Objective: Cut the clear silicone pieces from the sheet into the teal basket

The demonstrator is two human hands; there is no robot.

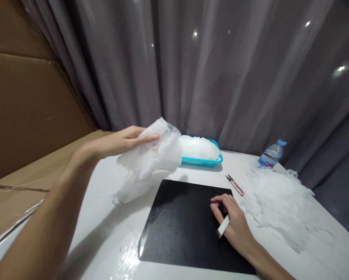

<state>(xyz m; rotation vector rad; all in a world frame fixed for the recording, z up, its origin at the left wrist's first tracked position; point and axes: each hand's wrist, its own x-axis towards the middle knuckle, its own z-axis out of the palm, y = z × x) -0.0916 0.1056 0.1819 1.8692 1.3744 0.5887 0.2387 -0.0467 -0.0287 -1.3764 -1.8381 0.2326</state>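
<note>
My left hand (130,139) is raised above the table, its thumb and fingers pinching a thin, crumpled, translucent white sheet (153,155) that hangs down to the left of a black mat (186,221). Whether the sheet is cloth or soft plastic I cannot tell. Over the mat's right side, my right hand (235,223) is curled around a slim white tool (223,225) with a dark end. The tool pokes out below the thumb; its other end is hidden in the hand.
Behind the sheet, a blue plastic basket (202,161) holds white material. Small thread snips (235,185) lie right of the mat. A loose white heap (279,202) and a water bottle (270,154) are farther right. Cardboard (31,105) stands at left, a grey curtain (186,77) behind.
</note>
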